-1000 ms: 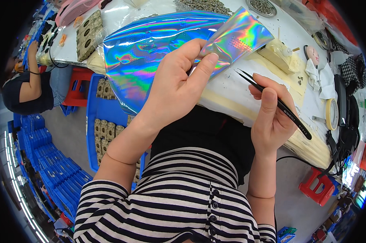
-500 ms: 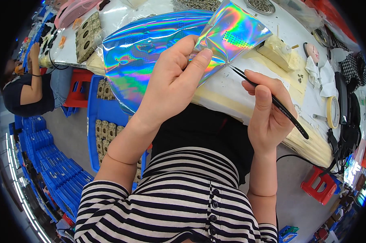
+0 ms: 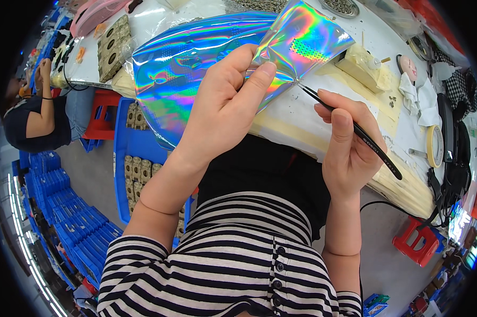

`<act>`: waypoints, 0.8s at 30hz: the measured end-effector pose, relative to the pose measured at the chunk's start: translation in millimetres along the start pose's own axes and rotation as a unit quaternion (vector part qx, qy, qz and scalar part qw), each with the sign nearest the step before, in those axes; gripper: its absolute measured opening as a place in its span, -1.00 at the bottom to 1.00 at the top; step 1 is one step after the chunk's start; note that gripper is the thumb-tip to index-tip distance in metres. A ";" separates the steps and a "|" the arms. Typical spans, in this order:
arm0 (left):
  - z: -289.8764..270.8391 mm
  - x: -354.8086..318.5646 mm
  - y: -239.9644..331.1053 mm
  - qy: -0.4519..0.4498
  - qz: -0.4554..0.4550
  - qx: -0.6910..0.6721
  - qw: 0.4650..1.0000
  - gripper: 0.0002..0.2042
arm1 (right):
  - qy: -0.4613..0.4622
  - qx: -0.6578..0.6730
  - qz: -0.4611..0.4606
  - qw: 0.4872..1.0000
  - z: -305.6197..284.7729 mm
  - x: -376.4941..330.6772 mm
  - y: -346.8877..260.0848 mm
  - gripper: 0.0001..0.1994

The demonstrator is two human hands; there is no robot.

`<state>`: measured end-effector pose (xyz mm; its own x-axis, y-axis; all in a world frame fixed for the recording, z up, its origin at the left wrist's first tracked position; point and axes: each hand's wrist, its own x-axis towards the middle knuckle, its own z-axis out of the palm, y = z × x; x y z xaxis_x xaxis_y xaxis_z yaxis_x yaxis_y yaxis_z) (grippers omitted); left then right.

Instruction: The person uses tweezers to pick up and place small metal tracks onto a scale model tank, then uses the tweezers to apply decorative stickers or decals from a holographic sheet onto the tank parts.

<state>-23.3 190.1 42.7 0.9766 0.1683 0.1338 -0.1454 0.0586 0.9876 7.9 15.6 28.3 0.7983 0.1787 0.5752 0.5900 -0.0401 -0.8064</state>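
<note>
A shiny holographic sheet [image 3: 180, 68] with rows of small dots drapes over the near table edge. My left hand [image 3: 228, 98] pinches it between thumb and fingers, holding a folded-up part near the middle. Black tweezers [image 3: 366, 138] rest in my right hand [image 3: 352, 137], gripped like a pen. Their tips touch the sheet's right edge, just below the dotted patch. Something tiny may sit at the tips, too small to make out.
A cream block [image 3: 362, 68] stands on the table [image 3: 328, 87] beyond my right hand, beside a tape roll [image 3: 434, 146]. Moulded trays of brownish parts [image 3: 114, 48] lie at far left. A blue tray [image 3: 125, 182] holds similar parts. Another person [image 3: 35, 119] sits at left; a red stool [image 3: 415, 242] stands at right.
Almost nothing differs; both hands keep their hold, and the sheet and tweezers have shifted only very slightly.
</note>
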 end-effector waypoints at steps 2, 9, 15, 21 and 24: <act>3.8 0.3 2.9 0.011 0.000 -0.010 1.000 -0.86 | -0.003 -0.005 0.004 1.000 0.0 -0.4 0.6 -0.89; 0.0 -0.1 0.3 0.001 -0.005 -0.010 1.000 -0.85 | 0.004 0.001 0.006 1.000 0.0 -0.9 0.1 -0.89; 3.3 0.1 2.4 0.006 -0.005 -0.018 1.000 -0.84 | 0.008 -0.001 0.003 1.000 1.3 -1.8 3.5 -0.89; 0.8 -0.2 0.9 0.000 -0.007 -0.016 1.000 -0.83 | 0.012 -0.003 0.008 1.000 1.1 -1.2 1.0 -0.89; 0.2 -0.3 0.3 -0.001 -0.006 -0.010 1.000 -0.83 | 0.010 -0.007 0.005 1.000 1.8 -0.9 2.9 -0.90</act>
<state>-23.6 189.9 43.0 0.9785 0.1661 0.1226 -0.1372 0.0797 0.9873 8.7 17.0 25.2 0.8063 0.1590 0.5698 0.5835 -0.0553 -0.8103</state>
